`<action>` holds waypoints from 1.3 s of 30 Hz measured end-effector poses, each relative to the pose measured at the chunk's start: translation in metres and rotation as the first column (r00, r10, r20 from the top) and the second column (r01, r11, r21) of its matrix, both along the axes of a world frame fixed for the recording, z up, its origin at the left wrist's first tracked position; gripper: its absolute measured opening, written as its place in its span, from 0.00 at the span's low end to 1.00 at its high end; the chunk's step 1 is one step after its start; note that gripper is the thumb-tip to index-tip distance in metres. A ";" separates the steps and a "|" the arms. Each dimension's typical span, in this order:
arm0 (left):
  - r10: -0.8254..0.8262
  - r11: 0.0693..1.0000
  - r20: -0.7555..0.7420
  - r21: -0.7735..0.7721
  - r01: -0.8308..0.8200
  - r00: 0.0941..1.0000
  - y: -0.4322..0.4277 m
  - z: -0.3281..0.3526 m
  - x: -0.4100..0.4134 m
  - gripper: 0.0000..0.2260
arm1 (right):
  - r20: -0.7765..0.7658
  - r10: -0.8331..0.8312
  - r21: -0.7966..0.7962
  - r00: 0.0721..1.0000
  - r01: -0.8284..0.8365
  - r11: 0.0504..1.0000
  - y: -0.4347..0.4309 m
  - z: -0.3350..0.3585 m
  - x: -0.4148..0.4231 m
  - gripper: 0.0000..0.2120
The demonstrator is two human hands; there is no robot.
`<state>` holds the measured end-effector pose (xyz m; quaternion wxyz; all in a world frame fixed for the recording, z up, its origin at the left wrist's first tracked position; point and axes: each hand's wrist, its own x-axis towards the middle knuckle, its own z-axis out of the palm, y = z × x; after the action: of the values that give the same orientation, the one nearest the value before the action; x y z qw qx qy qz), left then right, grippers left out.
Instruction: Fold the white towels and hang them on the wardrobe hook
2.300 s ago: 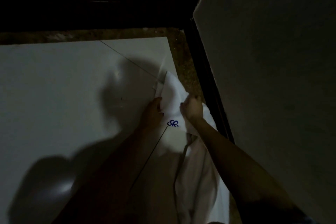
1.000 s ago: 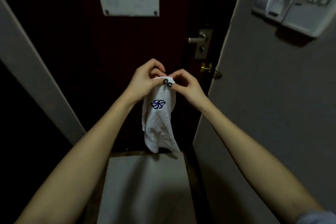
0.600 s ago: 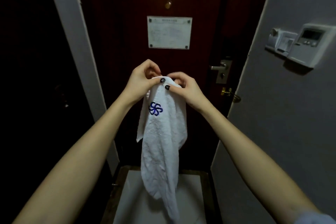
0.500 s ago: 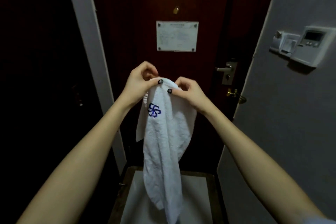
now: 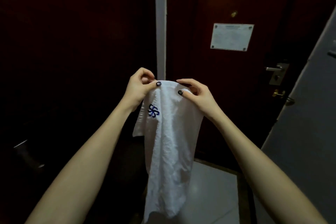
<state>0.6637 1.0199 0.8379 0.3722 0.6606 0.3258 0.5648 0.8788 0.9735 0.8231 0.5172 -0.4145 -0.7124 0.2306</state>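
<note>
A white towel with a blue flower emblem near its top left hangs lengthwise in front of me at chest height. My left hand pinches its top left corner between thumb and fingers. My right hand pinches the top edge a little to the right, thumb on the front of the cloth. The towel's lower end dangles above the pale floor. No wardrobe hook shows in the dim scene.
A dark red door with a white notice plate and a metal handle stands ahead right. A white frame post rises behind my hands. A grey wall is at right, darkness at left, pale floor tile below.
I lifted the towel off the floor to chest height. My view then swung left, so the door slid right, and my hands moved slightly apart along the top edge.
</note>
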 end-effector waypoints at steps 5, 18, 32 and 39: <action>0.043 0.998 -0.025 0.049 -0.041 0.999 -0.038 0.015 -0.045 0.12 | 0.027 0.111 -0.004 0.993 -0.111 0.994 -0.003 0.013 -0.076 0.15; 0.497 0.861 -0.241 0.017 -0.508 0.833 -0.115 -0.064 -0.172 0.17 | 0.050 0.177 0.124 0.983 -0.182 0.975 0.007 0.020 -0.206 0.05; 0.775 0.586 -0.069 -0.294 -0.755 0.628 -0.207 -0.138 -0.254 0.06 | -0.097 0.064 -0.094 0.993 -0.073 0.993 0.025 -0.030 -0.248 0.06; 0.823 0.567 0.182 -0.324 -0.757 0.538 -0.193 -0.120 -0.237 0.05 | -0.035 0.269 -0.197 0.963 -0.270 0.942 0.016 -0.042 -0.253 0.05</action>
<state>0.4264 0.8266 0.7183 0.1880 0.2993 0.5831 0.7315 0.6263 0.9891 0.7813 0.4393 -0.3623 -0.7334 0.3713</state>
